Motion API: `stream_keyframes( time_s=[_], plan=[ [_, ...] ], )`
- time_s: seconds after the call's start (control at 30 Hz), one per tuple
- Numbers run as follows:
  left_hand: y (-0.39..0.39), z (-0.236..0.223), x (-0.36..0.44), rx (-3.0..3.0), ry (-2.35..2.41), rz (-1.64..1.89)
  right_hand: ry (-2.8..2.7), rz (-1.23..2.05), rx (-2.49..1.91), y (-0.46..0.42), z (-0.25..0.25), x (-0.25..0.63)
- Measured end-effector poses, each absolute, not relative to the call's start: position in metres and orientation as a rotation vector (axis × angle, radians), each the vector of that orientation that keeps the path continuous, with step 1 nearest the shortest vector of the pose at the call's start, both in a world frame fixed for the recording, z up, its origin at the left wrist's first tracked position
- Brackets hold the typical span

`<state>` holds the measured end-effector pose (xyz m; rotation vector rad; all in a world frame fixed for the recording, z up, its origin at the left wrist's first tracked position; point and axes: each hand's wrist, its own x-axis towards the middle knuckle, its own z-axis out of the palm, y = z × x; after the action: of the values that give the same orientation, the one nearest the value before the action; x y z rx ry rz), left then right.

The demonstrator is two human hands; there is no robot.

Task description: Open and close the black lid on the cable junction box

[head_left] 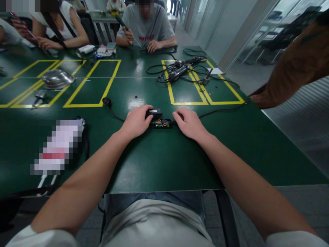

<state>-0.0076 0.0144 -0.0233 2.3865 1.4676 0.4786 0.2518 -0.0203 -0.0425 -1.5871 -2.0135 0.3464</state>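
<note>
An opened black adapter case (162, 126) lies on the table between my hands, its circuit board and copper-coloured coils exposed. Fingers and thumb of my left hand (137, 121) close on the left end of a black case cover (155, 112) with a white label, just behind the open case. My right hand (189, 123) is curled at the case's right end, over the black cable (218, 109) that comes out there; its fingertips partly hide the cable. To the left, a cord ends in a black plug (106, 102).
Coiled black cables with cylindrical tools (180, 70) lie at the back right. A shiny metal shell (58, 79) and a small metal part (39, 97) sit left. Nearer stands a blurred phone-like object (59, 144). Co-workers sit opposite; a person's arm (290, 72) reaches in right.
</note>
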Motion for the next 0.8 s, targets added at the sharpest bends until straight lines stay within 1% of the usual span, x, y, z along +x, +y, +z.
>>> stream_keyframes(
  time_s=[0.1,0.2,0.27,0.33,0.4,0.5,0.6,0.8],
  plan=[
    [0.014,-0.025,-0.01,2.419,1.451,0.455,-2.055,0.284,-1.67,-0.018,-0.046,0.254],
    [0.009,-0.018,-0.008,2.503,1.457,0.553,-2.057,0.218,-1.756,-0.019,-0.048,0.252],
    [0.005,-0.01,-0.006,2.549,1.551,0.578,-2.046,0.191,-1.809,-0.02,-0.048,0.25],
    [0.001,-0.001,-0.005,2.567,1.66,0.47,-2.035,0.193,-1.863,-0.022,-0.046,0.248],
    [-0.001,0.004,-0.004,2.565,1.718,0.28,-2.027,0.212,-1.896,-0.022,-0.044,0.247],
    [0.0,0.002,-0.005,2.535,1.744,0.055,-2.015,0.224,-1.872,-0.023,-0.044,0.248],
    [0.001,-0.005,-0.006,2.521,1.735,0.006,-2.002,0.231,-1.848,-0.022,-0.046,0.248],
    [0.002,-0.003,-0.005,2.42,1.78,0.053,-1.978,0.149,-1.787,-0.023,-0.045,0.251]
  ],
)
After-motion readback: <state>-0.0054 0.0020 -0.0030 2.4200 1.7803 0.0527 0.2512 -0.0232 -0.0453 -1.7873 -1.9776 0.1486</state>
